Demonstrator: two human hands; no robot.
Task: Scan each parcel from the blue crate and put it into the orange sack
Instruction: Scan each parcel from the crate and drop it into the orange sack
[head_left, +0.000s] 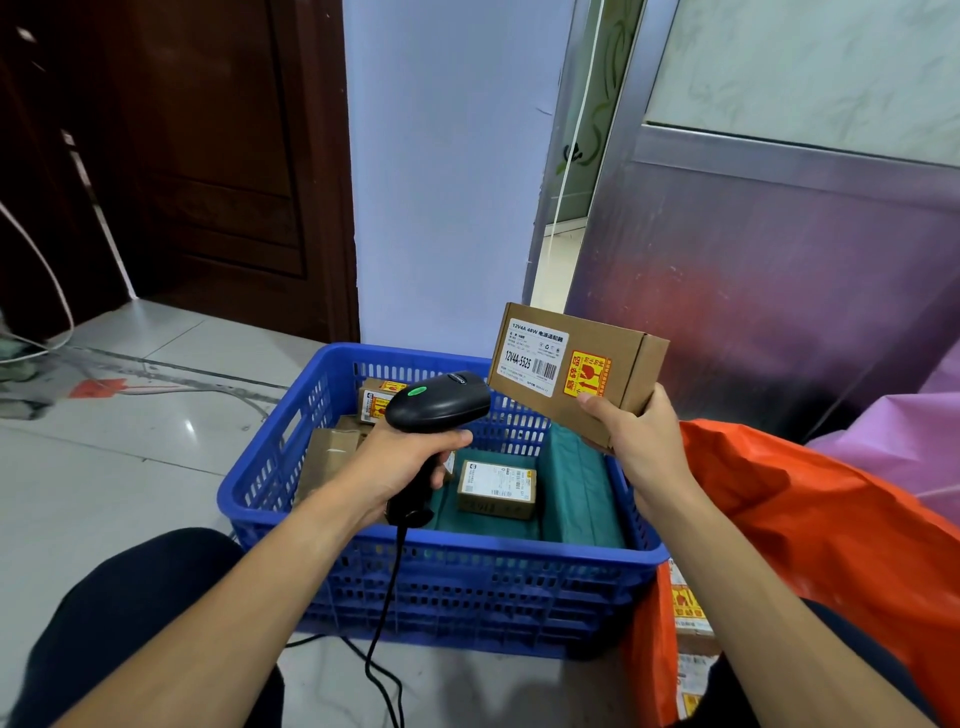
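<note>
We are in the scanning step. Over the left half of the blue crate (415, 538), our left hand (400, 467) is gripping the black scanner (439, 402) by its handle, head aiming rightward. Inside the crate, more boxed parcels (496, 488) are lying on green packets (576, 488), waiting their turn. Above the crate's far right corner, our right hand (636, 441) is holding a cardboard parcel (576, 371), label face turned toward the scanner. Just right of the crate, the orange sack (831, 519) is lying with labelled boxes showing at its mouth. Next, we judge, we are needing to line up barcode and scanner, then carry the parcel over the crate's right rim into the sack.
</note>
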